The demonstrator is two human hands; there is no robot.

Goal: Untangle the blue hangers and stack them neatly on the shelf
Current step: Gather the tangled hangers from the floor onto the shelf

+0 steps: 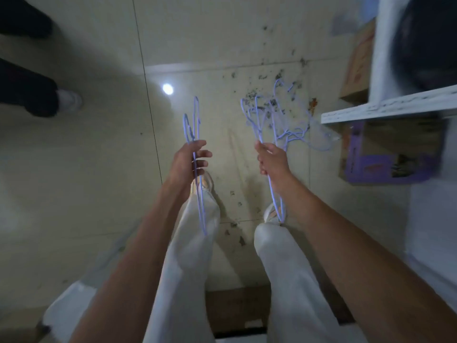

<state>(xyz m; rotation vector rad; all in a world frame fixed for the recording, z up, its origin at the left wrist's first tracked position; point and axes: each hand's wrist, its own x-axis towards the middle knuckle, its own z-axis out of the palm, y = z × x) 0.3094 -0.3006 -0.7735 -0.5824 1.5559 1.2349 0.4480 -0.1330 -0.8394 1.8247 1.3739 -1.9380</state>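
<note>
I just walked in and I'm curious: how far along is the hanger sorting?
Partway. The left hand holds hangers already pulled free. The right hand grips a clump that looks tangled. The shelf edge in view shows no stacked hangers, so the untangling and stacking remain.

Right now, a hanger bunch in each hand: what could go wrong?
1. The right hand pinches a still-tangled bunch; loose hangers at its far end could snag or drop onto the dirty floor.
2. That bunch hangs close to the shelf edge and might catch on lifting.
3. The left hand holds its hangers loosely; they may slip.
</note>
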